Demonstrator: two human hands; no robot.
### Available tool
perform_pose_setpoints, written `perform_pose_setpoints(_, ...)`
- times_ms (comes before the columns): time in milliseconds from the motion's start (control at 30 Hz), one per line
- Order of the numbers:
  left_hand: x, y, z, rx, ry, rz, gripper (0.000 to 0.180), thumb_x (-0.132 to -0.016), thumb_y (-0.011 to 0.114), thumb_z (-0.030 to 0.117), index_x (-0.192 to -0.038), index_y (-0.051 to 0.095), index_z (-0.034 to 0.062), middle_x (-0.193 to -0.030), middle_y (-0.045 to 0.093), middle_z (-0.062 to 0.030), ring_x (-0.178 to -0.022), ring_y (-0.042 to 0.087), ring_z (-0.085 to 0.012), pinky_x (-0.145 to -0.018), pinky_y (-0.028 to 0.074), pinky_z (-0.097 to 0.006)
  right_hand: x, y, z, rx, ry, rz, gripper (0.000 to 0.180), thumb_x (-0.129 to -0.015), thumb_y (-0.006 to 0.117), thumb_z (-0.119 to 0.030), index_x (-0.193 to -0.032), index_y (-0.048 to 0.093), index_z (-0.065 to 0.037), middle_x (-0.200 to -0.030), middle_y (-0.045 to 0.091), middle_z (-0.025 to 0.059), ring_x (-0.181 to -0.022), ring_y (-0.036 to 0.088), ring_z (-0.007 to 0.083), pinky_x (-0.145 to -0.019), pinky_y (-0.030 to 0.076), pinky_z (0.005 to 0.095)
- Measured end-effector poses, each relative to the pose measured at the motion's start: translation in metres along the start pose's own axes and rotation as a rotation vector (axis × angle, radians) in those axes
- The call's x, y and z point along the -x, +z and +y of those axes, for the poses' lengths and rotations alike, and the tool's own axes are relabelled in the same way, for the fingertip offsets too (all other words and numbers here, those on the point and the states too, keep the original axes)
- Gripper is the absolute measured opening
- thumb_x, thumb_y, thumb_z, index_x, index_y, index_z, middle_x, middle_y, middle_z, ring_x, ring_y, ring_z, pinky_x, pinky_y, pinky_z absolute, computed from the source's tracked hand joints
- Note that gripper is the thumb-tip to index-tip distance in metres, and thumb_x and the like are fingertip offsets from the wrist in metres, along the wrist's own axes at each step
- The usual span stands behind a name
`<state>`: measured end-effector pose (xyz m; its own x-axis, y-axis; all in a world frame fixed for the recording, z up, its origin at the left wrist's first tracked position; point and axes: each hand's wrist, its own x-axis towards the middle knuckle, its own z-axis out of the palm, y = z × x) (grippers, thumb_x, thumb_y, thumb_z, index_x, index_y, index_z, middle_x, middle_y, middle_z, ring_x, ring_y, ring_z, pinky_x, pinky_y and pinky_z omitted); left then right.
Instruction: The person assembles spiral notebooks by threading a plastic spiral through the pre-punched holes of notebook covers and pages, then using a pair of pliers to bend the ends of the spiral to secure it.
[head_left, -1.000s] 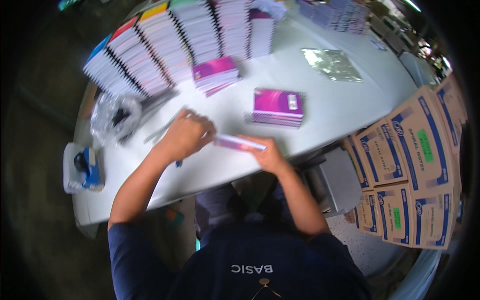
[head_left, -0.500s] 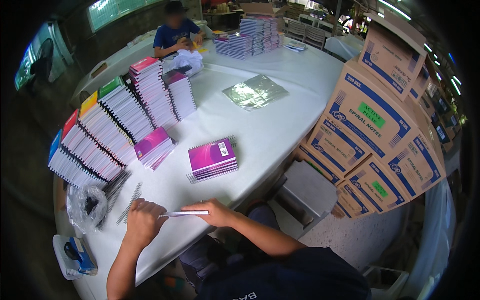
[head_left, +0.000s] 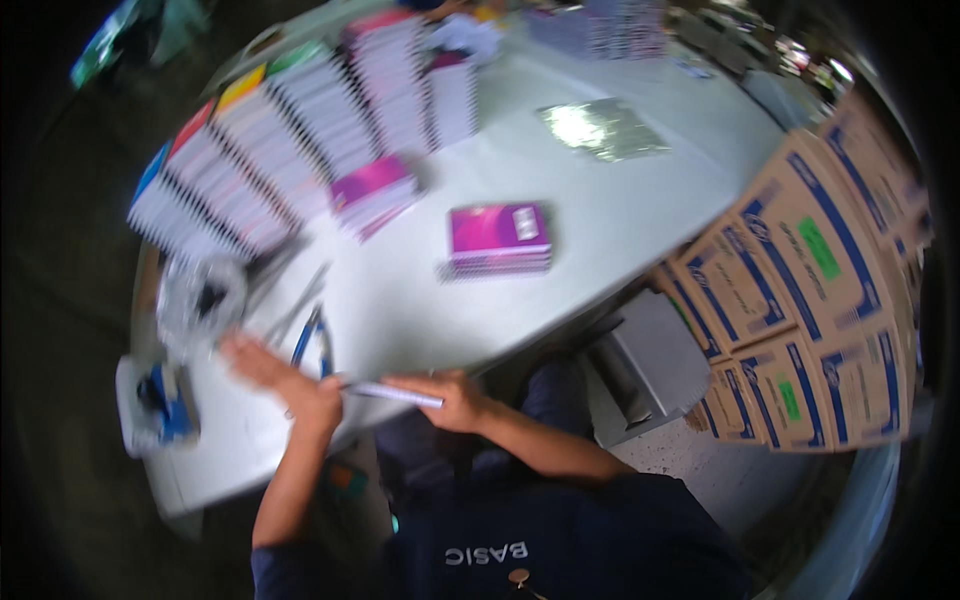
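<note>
Both hands on a thin notebook (head_left: 395, 394) at the table (head_left: 620, 215) edge

Left hand (head_left: 285, 378) blurred, grip unclear; right hand (head_left: 450, 400) curled round its end; magenta notebook stack (head_left: 498, 238) at 1 o'clock; blue pen (head_left: 305, 338) beside left hand

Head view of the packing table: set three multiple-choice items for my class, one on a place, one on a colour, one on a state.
1. Where do the cardboard boxes stand?
A. to the person's right of the table
B. on the table
C. to the person's left

2. What colour is the cover of the small notebook stack lying apart mid-table?
A. green
B. magenta-purple
C. black

3. How is the thin notebook at the near edge held?
A. lying untouched
B. by one hand only
C. between the left hand and the right hand

Key: 1 A, the boxes are piled beside the right edge; 2 B, the top cover is magenta-purple; 3 C, a hand is at each end.
</note>
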<state>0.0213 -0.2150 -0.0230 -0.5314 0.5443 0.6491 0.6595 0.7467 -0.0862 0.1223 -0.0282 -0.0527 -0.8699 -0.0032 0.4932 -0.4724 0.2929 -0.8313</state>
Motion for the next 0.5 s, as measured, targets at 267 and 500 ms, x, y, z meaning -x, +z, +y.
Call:
perform_pose_setpoints(267, -0.019, -0.042, -0.001, 0.023, -0.118, 0.12, 0.072, -0.087, 0.044, 0.06, -0.135, 0.043, 0.0055, -0.143, 0.034, -0.0227, -0.136, 0.015, -0.0465, -0.105, -0.001, -0.06, 0.009, 0.004, 0.01, 0.013, -0.073, 0.082, 0.031, -0.081, 0.062, 0.006, -0.11, 0.065, -0.003, -0.103, 0.068, 0.0141, -0.09, 0.068, 0.0249, -0.077, 0.054, 0.0323)
perform_pose_setpoints(500, -0.025, -0.056, -0.033, 0.896, -0.326, -0.646, 0.033, -0.087, 0.065, 0.029, -0.104, 0.062, 0.0015, -0.089, 0.063, -0.007, -0.084, 0.058, -0.0168, -0.079, 0.046, -0.029, -0.014, -0.028, 0.012, -0.235, 0.206, -0.061, 0.024, -0.088, 0.06, -0.002, -0.112, 0.063, 0.003, -0.102, 0.069, 0.0115, -0.09, 0.062, 0.0131, -0.081, 0.049, 0.026)
